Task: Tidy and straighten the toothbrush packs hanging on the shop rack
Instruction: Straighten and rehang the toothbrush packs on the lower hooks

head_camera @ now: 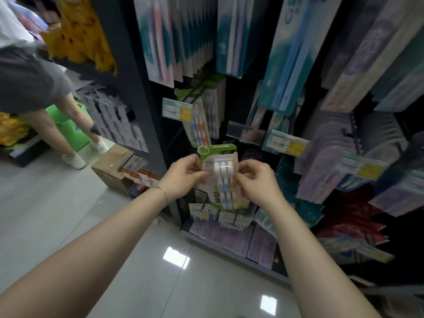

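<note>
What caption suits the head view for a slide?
Left hand and right hand hold a green toothbrush pack before the rack.

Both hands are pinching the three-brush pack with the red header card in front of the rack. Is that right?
Not quite: the header card is green, not red. The head view shows the left hand and the right hand both pinching the three-brush pack in front of the rack.
</note>
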